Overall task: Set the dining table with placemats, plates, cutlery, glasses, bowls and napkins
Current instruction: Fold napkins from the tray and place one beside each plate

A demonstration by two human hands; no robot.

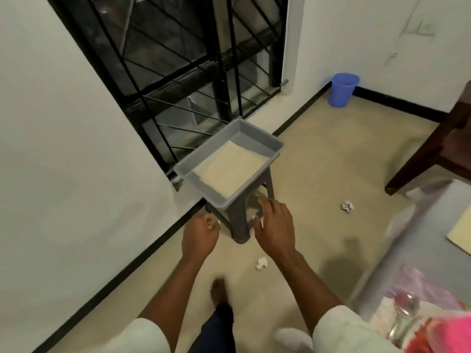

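Note:
A grey tray [265, 138] rests on a small dark stool [237, 222] by the window, with a beige flat placemat [230, 170] lying inside it. My left hand [200, 235] hangs just below the tray's near corner, fingers curled and holding nothing. Just right of the stool, my right hand [274, 225] has its fingers spread and is empty. Neither hand touches the tray. At the right edge the dining table [438, 240] shows, blurred, with a pale placemat [461, 233] and a clear glass [405, 319] on it.
A barred window [178, 59] fills the wall behind the stool. A blue bin [342, 89] stands in the far corner. A wooden chair [438, 141] is at the right. Two crumpled papers [348, 207] [262, 263] lie on the floor. My foot [219, 289] is below the hands.

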